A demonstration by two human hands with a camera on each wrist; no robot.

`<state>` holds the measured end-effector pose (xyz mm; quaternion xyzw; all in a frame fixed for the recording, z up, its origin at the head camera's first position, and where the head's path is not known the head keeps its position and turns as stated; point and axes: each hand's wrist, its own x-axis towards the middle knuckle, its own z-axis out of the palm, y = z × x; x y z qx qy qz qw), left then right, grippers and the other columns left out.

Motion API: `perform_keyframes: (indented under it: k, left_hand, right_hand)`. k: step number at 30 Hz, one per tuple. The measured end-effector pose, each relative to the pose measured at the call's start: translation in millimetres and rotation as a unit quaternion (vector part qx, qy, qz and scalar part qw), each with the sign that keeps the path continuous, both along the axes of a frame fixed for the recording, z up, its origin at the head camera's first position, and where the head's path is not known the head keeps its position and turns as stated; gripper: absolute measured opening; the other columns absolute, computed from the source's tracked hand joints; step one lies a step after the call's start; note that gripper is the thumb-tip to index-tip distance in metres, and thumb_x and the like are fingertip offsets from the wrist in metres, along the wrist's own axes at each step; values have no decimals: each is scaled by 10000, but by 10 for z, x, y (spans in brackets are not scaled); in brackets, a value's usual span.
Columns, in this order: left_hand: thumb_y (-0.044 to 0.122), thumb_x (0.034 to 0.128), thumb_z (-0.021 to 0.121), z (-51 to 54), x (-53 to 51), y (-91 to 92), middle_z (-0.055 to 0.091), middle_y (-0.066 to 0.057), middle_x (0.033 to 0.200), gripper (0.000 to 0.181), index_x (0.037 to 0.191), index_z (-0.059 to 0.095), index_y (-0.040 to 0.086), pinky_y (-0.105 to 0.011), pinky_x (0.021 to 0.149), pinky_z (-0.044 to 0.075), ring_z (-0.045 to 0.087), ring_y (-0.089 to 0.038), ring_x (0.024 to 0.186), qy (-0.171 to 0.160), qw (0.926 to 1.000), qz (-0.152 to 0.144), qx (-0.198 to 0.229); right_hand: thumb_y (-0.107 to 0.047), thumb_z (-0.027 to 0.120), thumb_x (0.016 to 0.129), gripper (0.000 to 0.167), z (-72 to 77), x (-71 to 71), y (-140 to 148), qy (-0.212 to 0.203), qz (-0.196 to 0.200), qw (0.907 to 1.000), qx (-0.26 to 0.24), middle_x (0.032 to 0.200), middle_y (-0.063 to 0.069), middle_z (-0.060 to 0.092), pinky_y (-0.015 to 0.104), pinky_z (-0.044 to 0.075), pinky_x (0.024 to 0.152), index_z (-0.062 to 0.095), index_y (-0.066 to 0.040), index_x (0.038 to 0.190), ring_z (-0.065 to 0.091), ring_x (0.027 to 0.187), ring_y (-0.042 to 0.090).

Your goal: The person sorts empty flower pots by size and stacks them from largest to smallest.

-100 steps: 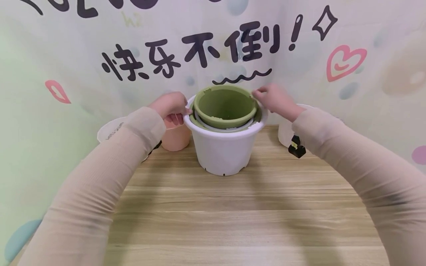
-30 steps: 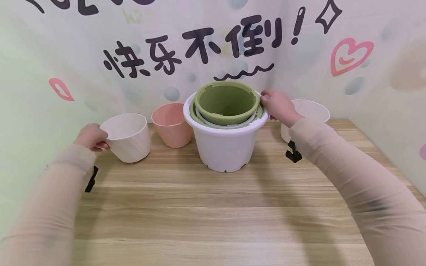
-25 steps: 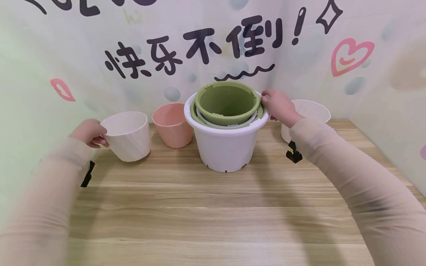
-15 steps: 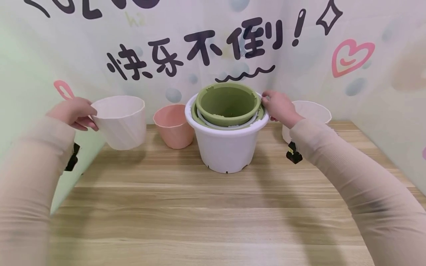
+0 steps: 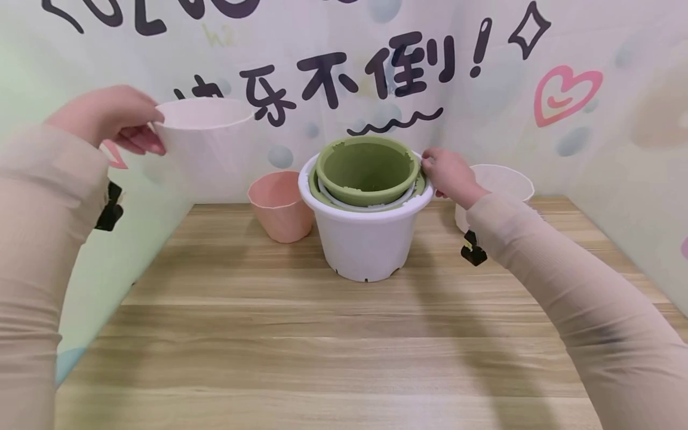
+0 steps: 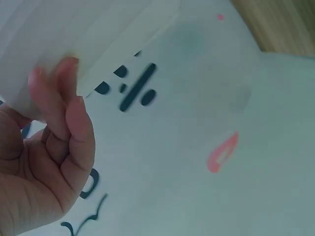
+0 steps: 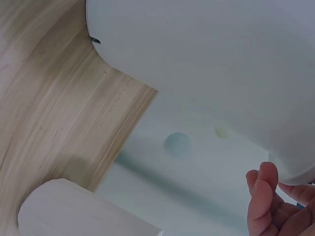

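My left hand (image 5: 120, 116) pinches the rim of a white faceted flower pot (image 5: 206, 149), raised off the table at upper left. In the left wrist view the fingers curl under the wall of this pot (image 6: 74, 44). My right hand (image 5: 450, 173) grips the right rim of a large white flower pot (image 5: 365, 245) standing mid-table. Nested inside that pot are green and pale pots, the topmost being a green pot (image 5: 368, 167). In the right wrist view the right hand (image 7: 280, 206) is at the rim of the large pot, partly cut off by the frame.
A pink pot (image 5: 282, 209) stands just left of the stack. Behind the right hand is another white pot (image 5: 502, 182), partly hidden by the arm. The wooden table (image 5: 322, 346) meets a printed backdrop (image 5: 484, 107) along its back edge.
Over the last seconds, my left hand has left the stack, taken the left white pot by its rim and lifted it upward. The right hand has stayed at the large pot's rim.
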<state>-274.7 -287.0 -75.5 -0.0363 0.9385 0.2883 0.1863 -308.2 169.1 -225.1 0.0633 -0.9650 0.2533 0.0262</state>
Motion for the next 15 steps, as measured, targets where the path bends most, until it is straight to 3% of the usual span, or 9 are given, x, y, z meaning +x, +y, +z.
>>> perform_keyframes:
  k: [7,11,15]
  left_hand:
    - [130,931,271,44,-49,471,572,35,582,251,1101,392,-10,-272,558,514,562,-84,507,970,9943,35,441]
    - [138,930,303,81,-69,764,538,33,566,305,1192,397,12,-264,529,506,517,-98,482,1501,9861,162,687]
    - [130,923,335,104,-91,1055,517,13,546,260,1152,447,83,-254,493,494,482,-117,454,1788,9754,361,1234]
  right_hand:
    - [-242,294,981,419,-11,8,-10,-13,-48,10000,-49,990,207,561,262,437,463,409,-40,1330,507,488,147]
    - [-252,290,983,416,-13,4,-2,-29,-86,10000,-15,967,201,565,262,433,464,410,-56,1331,507,488,147]
    - [-257,288,984,412,-16,-8,9,-47,-92,9999,-17,952,196,567,263,435,461,413,-66,1327,509,486,146]
